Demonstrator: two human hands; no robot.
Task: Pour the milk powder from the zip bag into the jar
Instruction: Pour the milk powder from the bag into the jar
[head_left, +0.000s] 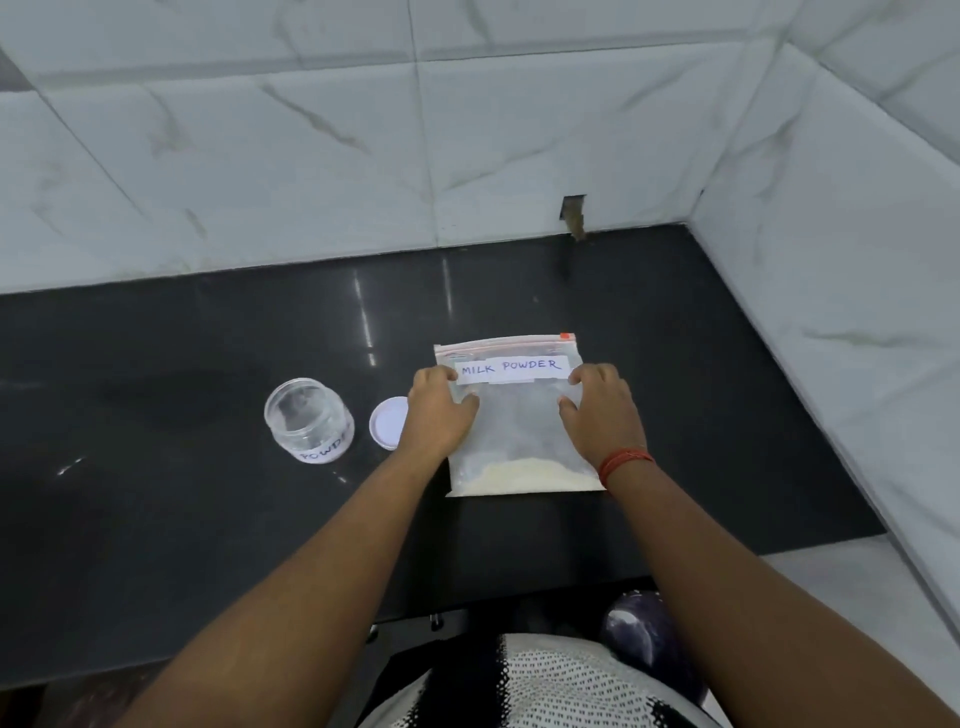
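Note:
A clear zip bag (519, 415) labelled "MILK POWDER" lies flat on the black counter (156, 467), its red zip strip at the far edge and pale powder gathered at the near edge. My left hand (439, 410) rests on the bag's left side, fingers spread by the label. My right hand (602, 410) rests on the bag's right side, fingers apart. Neither hand lifts the bag. An open, empty clear jar (308, 418) with a handwritten label stands to the left. Its white lid (388, 422) lies between jar and bag, partly hidden by my left hand.
White marble-tiled walls (467, 156) enclose the counter at the back and on the right, forming a corner. A small hole (573, 215) shows in the back wall. The counter's front edge runs just before my body. A dark round object (639, 629) sits below it.

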